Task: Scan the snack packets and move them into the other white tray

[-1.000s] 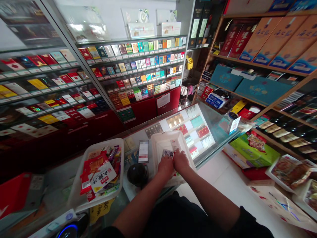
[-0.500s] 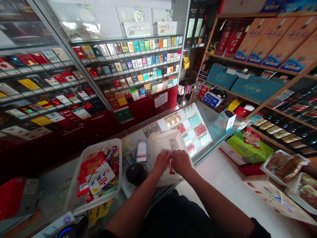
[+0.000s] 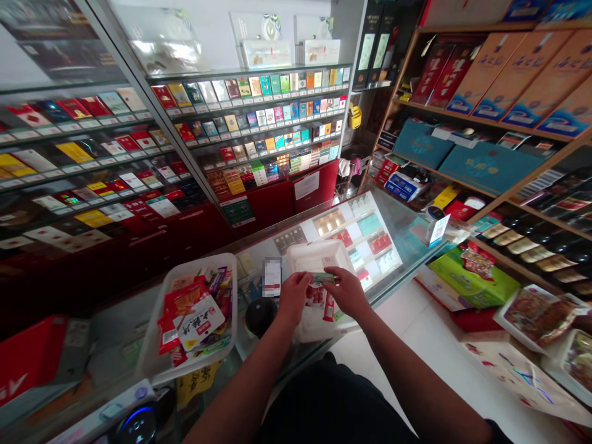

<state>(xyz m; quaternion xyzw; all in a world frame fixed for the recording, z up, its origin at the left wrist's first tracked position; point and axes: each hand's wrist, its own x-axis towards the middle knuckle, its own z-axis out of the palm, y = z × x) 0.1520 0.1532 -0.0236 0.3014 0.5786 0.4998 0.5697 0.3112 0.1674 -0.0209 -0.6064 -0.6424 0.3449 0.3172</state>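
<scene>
Our left hand [image 3: 296, 296] and our right hand [image 3: 349, 291] grasp a small green packet [image 3: 322, 278] between them, the fingertips pinching it near either end. We have it above the white tray [image 3: 314, 251], forearms reaching over the tray's near side. Inside the tray, under the hands, we see a red packet [image 3: 328, 307] and other small wrapped items, partly hidden by the fingers.

Just left of the tray are a phone [image 3: 272, 280], its screen lit and partly blurred out, and a dark round object [image 3: 259, 317]. Farther left of the tray we have a larger white bin [image 3: 234, 308], heaped with bright snack packets [image 3: 201, 324]. The tray rests on a glass counter [image 3: 407, 213]; well beyond the tray, shelves of small coloured boxes [image 3: 275, 117] line the wall.
</scene>
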